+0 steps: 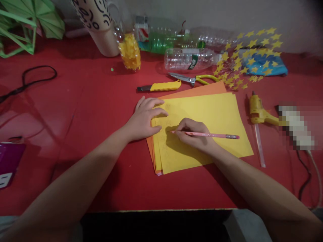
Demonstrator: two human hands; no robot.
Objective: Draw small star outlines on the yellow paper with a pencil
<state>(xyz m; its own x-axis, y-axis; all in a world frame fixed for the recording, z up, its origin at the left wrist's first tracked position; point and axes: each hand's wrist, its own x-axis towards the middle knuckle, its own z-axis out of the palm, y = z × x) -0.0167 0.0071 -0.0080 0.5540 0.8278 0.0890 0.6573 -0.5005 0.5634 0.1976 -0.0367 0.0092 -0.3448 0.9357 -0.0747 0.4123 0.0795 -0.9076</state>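
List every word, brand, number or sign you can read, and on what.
No text reads clearly.
Clear bottle: green label, white letters too blurred.
Red label: too blurred.
Cup: black curly marks, no sure word.
Purple object: marks on white patch, too small.
Paper: small marks, too faint.

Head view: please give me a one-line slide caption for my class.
The right hand holds a pink pencil over yellow paper while the left hand rests at the paper's left edge.

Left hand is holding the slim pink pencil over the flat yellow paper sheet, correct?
Wrong hand: the head view shows the right hand holding the pink pencil over the yellow paper sheet; the left hand rests at its left edge.
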